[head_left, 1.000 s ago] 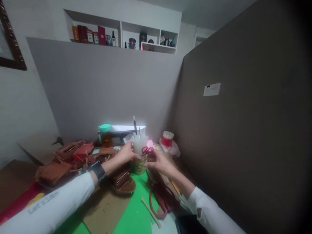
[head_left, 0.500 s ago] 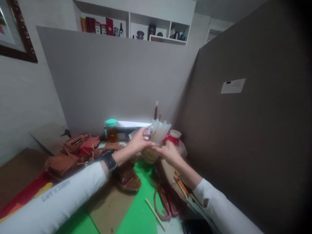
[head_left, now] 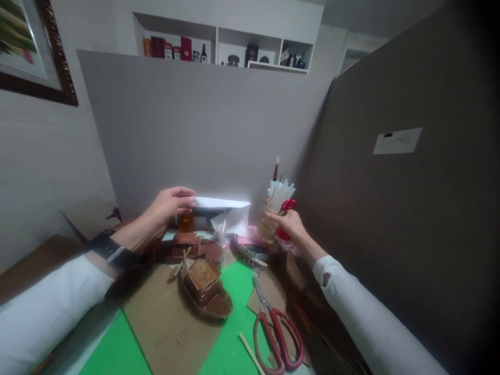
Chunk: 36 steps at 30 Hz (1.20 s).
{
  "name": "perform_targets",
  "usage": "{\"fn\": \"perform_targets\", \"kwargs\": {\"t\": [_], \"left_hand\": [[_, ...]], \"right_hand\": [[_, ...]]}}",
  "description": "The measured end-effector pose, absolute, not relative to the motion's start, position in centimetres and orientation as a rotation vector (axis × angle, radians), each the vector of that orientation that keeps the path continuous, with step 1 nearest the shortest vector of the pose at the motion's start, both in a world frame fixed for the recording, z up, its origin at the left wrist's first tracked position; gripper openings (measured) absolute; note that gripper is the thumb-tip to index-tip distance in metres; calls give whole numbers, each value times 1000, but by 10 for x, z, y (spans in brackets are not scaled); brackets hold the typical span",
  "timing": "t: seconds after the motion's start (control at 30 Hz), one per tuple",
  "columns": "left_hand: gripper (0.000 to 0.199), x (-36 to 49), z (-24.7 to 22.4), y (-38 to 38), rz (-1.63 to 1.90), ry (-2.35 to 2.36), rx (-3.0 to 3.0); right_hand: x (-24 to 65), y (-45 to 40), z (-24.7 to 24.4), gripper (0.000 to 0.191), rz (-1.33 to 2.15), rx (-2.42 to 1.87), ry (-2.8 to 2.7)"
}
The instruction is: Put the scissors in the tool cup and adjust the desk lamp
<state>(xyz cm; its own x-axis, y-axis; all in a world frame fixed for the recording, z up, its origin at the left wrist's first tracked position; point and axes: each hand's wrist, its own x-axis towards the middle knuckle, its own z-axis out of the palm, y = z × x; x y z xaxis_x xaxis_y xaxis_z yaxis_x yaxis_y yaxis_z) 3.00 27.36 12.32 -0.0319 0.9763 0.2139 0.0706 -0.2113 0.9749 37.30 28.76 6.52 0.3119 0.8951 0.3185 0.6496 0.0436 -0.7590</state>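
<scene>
A: where's the woven cup [head_left: 265,226], which hand's closer?
B: right of centre, roughly upright. right hand [head_left: 291,225] touches its rim, grip unclear. left hand [head_left: 166,207]'s well apart, left of centre by the jar [head_left: 186,222], can't tell if holding it

Grey partition [head_left: 203,125], darker side panel [head_left: 390,208], white recessed shelves [head_left: 217,46], framed picture [head_left: 29,47], pale wall [head_left: 42,161]

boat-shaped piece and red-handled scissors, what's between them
In the head view, green mat separates the boat-shaped piece from the scissors, plus a corner of brown card beneath the scissors.
</scene>
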Motion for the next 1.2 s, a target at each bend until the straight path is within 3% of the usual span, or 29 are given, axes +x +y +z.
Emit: {"fn": "perform_targets", "kwargs": {"t": [0.13, 0.4, 0.77, 1.2], "left_hand": [[8, 17, 127, 279, 1366, 1266, 1369], [25, -10, 122, 302, 1399, 1500, 1302], [34, -17, 88, 336, 1374, 1737, 1391], [34, 0, 80, 346, 1332, 1745, 1529]], "right_hand": [[362, 302, 58, 29, 326, -1870, -1437], [343, 327, 40, 30, 287, -2023, -1423], [357, 331, 20, 30, 313, -1951, -1507], [356, 326, 23, 32, 266, -2028, -1513]]}}
